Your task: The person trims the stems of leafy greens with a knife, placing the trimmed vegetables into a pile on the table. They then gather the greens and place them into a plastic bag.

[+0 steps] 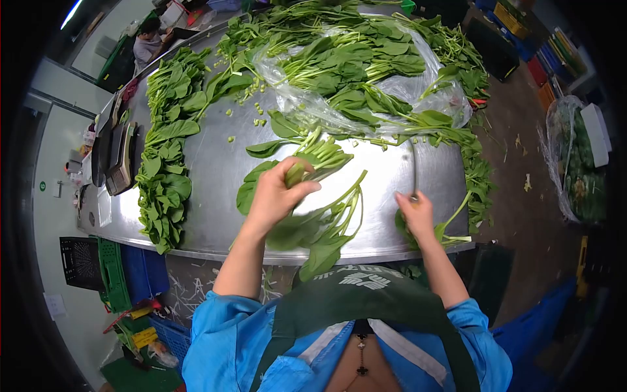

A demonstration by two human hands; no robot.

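While the left hand [277,196] in the head view pinches a pale green vegetable stalk [295,175] between thumb and fingers above the shiny steel table [215,160], the right hand [419,214] curls around what looks like a slim, dark, knife-like tool [413,166]. Between the hands is a long-stemmed green sprig [326,251]; beyond, broad-leaved greens [346,59] lie heaped on crumpled clear plastic sheeting [428,62].

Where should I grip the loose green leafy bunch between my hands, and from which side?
I'd take the loose green leafy bunch by its slender bare green stems, from the right: their ends point to the far right, while the broad green leaves spread toward the near edge of the silvery metal table.
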